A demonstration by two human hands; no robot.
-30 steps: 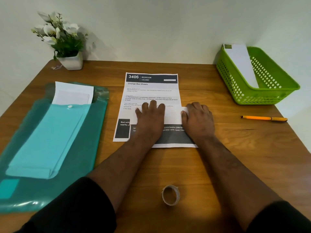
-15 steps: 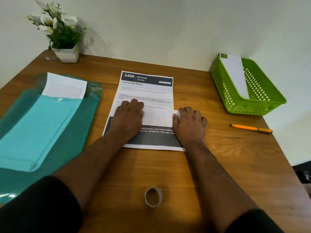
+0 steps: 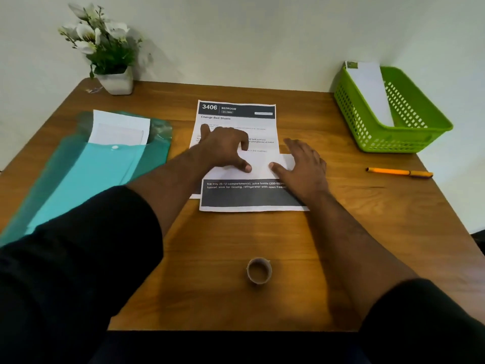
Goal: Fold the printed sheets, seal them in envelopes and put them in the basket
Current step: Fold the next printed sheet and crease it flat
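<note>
A printed sheet headed "3406 Bedroom" (image 3: 237, 112) lies flat in the middle of the wooden table. On top of it sits a folded sheet (image 3: 252, 195) with a dark band and white text facing up. My left hand (image 3: 225, 151) rests with spread fingers across both sheets, thumb on the folded one. My right hand (image 3: 304, 164) presses flat on the folded sheet's right side. A green basket (image 3: 420, 135) at the far right holds one white envelope (image 3: 370, 93). A white envelope (image 3: 120, 127) sticks out of a teal folder (image 3: 86, 174) on the left.
A roll of tape (image 3: 258, 271) stands near the table's front edge. An orange pen (image 3: 399, 172) lies right of the sheets, below the basket. A white pot of flowers (image 3: 116, 81) sits in the far left corner. A pale wall borders the table behind.
My left hand has slid up and left, its fingers now spread wider over the lower sheet's text. My right hand stays on the folded sheet with fingers straighter. The camera has shifted.
</note>
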